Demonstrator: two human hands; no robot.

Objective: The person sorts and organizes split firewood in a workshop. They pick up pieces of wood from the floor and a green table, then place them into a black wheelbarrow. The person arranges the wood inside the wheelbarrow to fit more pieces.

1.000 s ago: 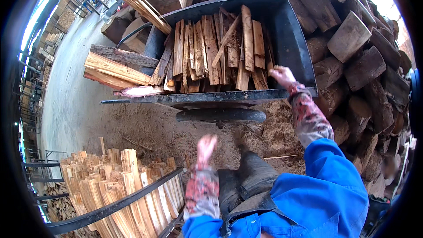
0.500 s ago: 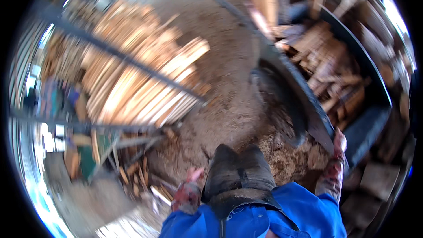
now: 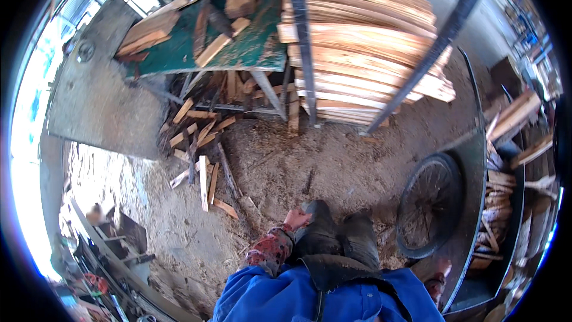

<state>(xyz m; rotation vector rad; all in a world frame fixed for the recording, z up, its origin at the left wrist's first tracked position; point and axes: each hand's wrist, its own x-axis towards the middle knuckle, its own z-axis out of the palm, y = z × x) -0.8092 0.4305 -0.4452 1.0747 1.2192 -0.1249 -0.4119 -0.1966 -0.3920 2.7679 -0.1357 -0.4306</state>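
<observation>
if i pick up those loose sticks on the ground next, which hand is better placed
Probably your left hand: it is nearer the loose sticks, which lie ahead and to your left. Your right hand is over beside the cart, farther from them.

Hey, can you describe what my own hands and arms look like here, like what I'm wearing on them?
Your left hand and right hand are ungloved. Both forearms wear mottled sleeves in red with dark patches; the right one is partly cut off by your bright blue top. Finer markings are too small to tell.
</observation>
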